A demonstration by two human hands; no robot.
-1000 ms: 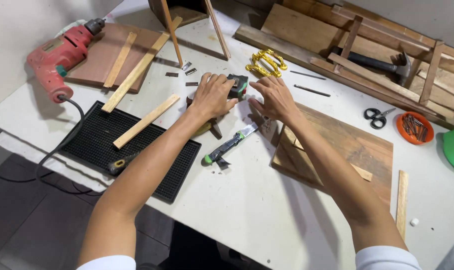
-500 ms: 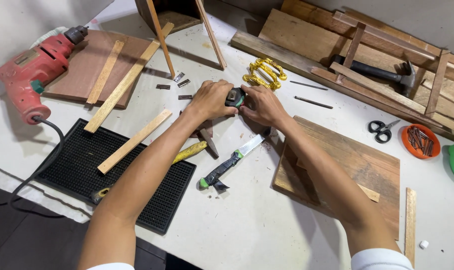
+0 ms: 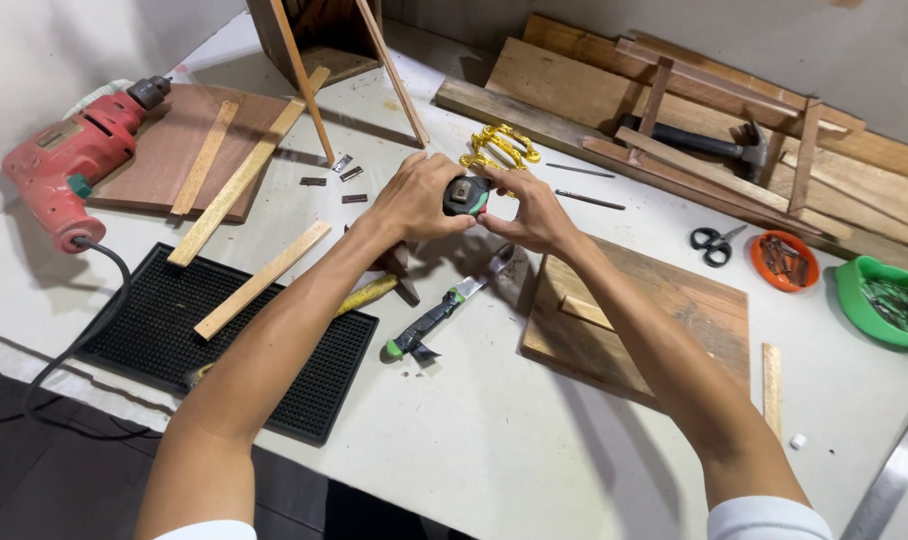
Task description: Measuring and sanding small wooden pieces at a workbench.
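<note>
Open room: bare white tabletop (image 3: pixel 494 440) is stretching toward the near edge.
Hands: left hand (image 3: pixel 414 197) and right hand (image 3: pixel 527 212) are meeting above the table, fingers curled closed around a small black-and-green tape measure (image 3: pixel 466 195).
Tape measure: sitting between both sets of fingertips.
Below: a knife (image 3: pixel 436 318) and a wooden board (image 3: pixel 664 300) are lying under the forearms.
Left side: black rubber mat (image 3: pixel 154 350), red drill (image 3: pixel 69 160).
Far side: gold handles (image 3: pixel 499 147), hammer (image 3: pixel 704 146).

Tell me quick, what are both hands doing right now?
Left hand: closed around the small black and green tool.
Right hand: fingers pinching the same tool from the other side.
</note>
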